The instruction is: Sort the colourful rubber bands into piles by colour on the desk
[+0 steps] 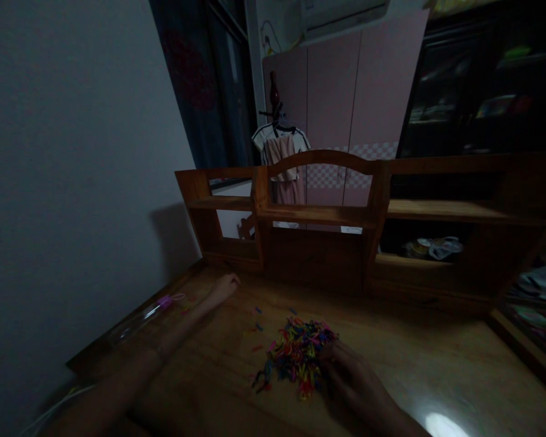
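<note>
The scene is dim. A heap of small coloured rubber bands point(298, 352) lies on the wooden desk point(428, 358). My right hand point(352, 379) rests at the heap's right edge, fingers curled into the bands; what they pinch is too dark to name. My left arm stretches across the desk to the far left, and my left hand point(225, 285) lies near the foot of the desk shelf with its fingers loosely curled. A few stray bands point(256, 328) lie between the two hands.
A clear tube with a pink end point(150, 312) lies at the desk's left edge by the wall. A wooden shelf unit point(318, 212) stands at the desk's back, with bags point(432, 247) in its right compartment. Clothes point(279, 155) hang behind, before a pink wardrobe.
</note>
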`<state>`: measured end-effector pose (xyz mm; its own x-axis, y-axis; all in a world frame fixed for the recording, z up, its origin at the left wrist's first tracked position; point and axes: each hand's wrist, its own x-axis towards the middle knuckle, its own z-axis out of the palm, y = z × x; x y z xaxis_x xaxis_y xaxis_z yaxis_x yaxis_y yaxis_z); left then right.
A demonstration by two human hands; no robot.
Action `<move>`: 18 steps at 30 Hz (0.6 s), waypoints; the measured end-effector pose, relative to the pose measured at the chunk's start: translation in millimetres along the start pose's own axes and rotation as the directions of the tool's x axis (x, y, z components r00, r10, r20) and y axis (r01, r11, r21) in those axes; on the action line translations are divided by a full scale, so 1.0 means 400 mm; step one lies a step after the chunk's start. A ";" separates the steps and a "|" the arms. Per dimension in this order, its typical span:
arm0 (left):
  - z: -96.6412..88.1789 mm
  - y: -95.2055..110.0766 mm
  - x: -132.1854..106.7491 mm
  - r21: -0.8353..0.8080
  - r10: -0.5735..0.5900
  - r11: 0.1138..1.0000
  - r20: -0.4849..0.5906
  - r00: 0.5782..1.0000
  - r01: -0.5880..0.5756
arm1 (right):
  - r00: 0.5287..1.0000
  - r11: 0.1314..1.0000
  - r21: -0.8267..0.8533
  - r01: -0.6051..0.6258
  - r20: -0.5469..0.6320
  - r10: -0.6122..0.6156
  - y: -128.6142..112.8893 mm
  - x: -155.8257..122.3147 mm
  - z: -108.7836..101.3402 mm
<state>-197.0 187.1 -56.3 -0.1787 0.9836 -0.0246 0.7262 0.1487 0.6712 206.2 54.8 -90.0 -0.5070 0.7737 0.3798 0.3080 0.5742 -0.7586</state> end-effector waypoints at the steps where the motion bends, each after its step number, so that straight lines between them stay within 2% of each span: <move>1: -0.024 0.004 0.015 0.018 -0.008 1.000 -0.019 1.000 0.008 | 1.000 1.000 -0.002 0.003 0.002 -0.003 0.000 0.000 0.000; 4: -0.066 0.014 0.045 0.056 -0.031 0.998 -0.029 0.999 0.033 | 1.000 1.000 -0.011 0.003 0.014 -0.003 -0.001 0.000 0.002; 6: -0.044 0.025 0.042 0.061 -0.026 0.998 -0.008 1.000 0.026 | 1.000 1.000 -0.012 0.010 0.015 -0.010 -0.002 -0.001 0.002; 8: 0.019 0.042 0.016 0.044 0.002 0.999 0.039 0.999 -0.004 | 1.000 1.000 -0.010 0.011 0.010 -0.010 -0.003 -0.001 0.002; 11: 0.146 0.071 -0.053 -0.008 0.070 0.998 0.164 0.984 -0.070 | 1.000 1.000 -0.010 0.004 0.013 -0.004 -0.005 -0.002 0.000; 13: 0.198 0.084 -0.096 -0.025 0.116 0.993 0.231 0.966 -0.114 | 1.000 1.000 -0.013 0.007 0.017 -0.007 -0.007 -0.002 -0.001; 15: 0.192 0.085 -0.117 -0.012 0.150 0.988 0.228 0.962 -0.151 | 1.000 1.000 -0.011 0.010 0.017 -0.009 -0.007 -0.002 -0.002; 16: 0.165 0.080 -0.119 0.011 0.159 0.986 0.199 0.967 -0.164 | 1.000 1.000 -0.012 0.009 0.015 -0.009 -0.007 -0.002 -0.002; 18: 0.079 0.059 -0.109 0.094 0.161 0.981 0.100 0.982 -0.171 | 1.000 1.000 -0.015 0.003 0.013 -0.002 -0.007 -0.003 -0.002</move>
<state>-151.1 151.0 -62.8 0.0081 0.9999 0.0098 0.8053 -0.0123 0.5927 206.4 52.5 -87.8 -0.5181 0.7688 0.3748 0.3186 0.5801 -0.7496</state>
